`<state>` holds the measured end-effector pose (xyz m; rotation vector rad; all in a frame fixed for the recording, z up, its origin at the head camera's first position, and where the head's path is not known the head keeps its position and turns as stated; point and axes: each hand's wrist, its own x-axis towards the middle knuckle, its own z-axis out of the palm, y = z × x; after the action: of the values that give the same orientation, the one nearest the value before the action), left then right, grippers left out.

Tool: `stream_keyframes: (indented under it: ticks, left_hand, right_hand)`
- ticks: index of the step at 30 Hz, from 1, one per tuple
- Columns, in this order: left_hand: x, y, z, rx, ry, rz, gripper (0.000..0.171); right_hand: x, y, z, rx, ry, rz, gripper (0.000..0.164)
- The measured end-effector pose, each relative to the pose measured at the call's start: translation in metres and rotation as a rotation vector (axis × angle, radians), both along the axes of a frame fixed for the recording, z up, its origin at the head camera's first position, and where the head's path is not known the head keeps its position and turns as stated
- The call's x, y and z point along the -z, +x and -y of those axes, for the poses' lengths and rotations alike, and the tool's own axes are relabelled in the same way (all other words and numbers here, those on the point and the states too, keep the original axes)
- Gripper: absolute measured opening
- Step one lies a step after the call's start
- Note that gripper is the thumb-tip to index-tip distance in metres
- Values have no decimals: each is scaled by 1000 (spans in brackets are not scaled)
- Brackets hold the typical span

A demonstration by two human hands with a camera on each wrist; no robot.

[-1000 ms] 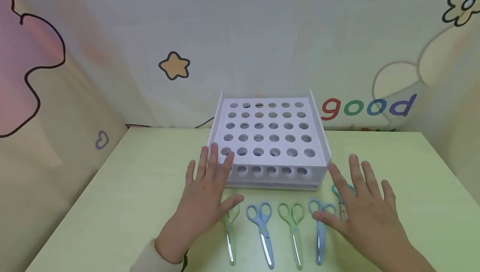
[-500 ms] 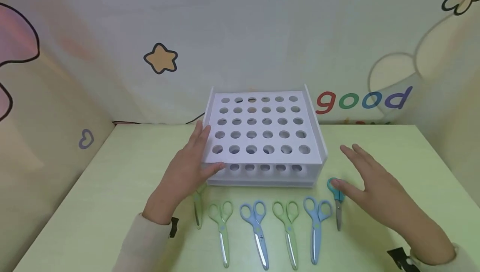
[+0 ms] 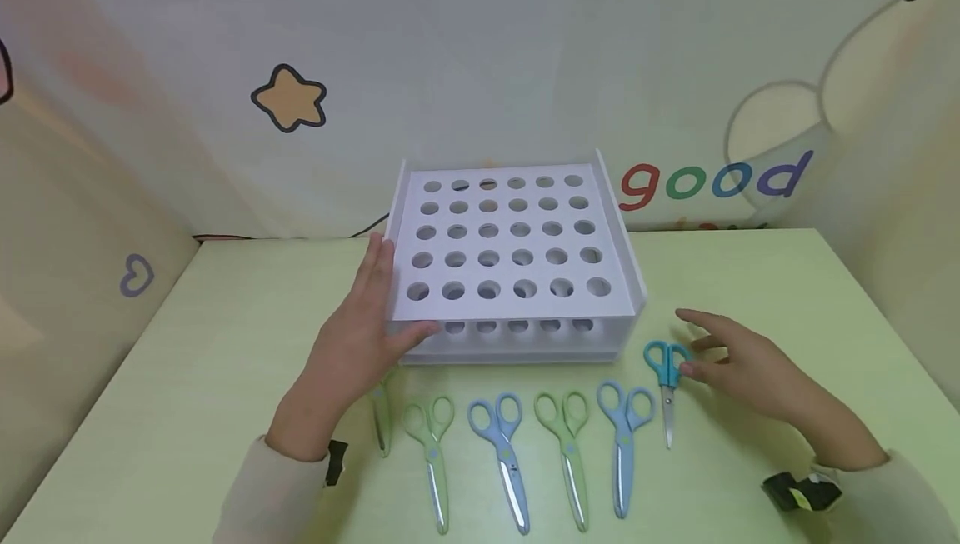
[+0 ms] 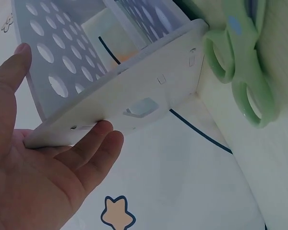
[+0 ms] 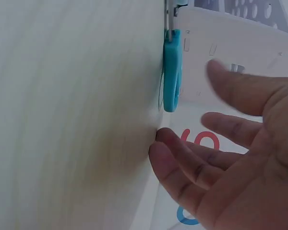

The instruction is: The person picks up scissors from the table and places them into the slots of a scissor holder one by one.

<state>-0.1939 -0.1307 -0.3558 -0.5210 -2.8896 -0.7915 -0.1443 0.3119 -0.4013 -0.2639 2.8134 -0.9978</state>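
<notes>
A white rack [image 3: 504,244] with rows of round holes stands on the table. My left hand [image 3: 348,344] holds its left front corner, thumb at the front edge, fingers against the outer side panel [image 4: 153,96]. My right hand [image 3: 750,369] is beside the small turquoise-handled scissors [image 3: 667,373], its thumb right at a handle loop. In the right wrist view, the thumb and fingers are spread apart with nothing between them, near the turquoise handle [image 5: 172,72]. These scissors lie to the right of the rack, blades toward me.
In front of the rack lie green scissors [image 3: 431,444], blue scissors [image 3: 502,444], more green scissors [image 3: 567,444] and more blue scissors [image 3: 624,436]. Another green pair [image 3: 381,415] is partly hidden by my left hand. A dark cord [image 3: 370,226] runs behind the rack.
My left hand has moved from over the rack's front left to its left side and corner. My right hand has turned and lowered to the turquoise scissors. The camera view has shifted.
</notes>
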Motion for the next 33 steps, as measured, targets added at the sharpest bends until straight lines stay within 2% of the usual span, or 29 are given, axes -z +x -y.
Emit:
stream_keyframes:
  ticks: [7,12,19,23,27,33]
  left_hand:
    - [-4,-1,0,0,20,30,111]
    - [-4,-1,0,2,24,25,111]
    - [-1,1,1,-1,52,48,111]
    - [3,2,1,-6,56,46,111]
    - [5,2,1,-6,58,26,110]
    - [1,0,2,-7,46,2,110]
  right_hand:
    - [7,-8,-4,-56,89,-13,57]
    - [9,-14,-5,-102,100,5,57]
    - [12,-17,-5,-136,120,25,45]
    - [10,-15,-5,-137,213,-16,39]
    - [7,-13,-11,-129,295,-18,37]
    - [5,-12,-27,-130,227,-25,33]
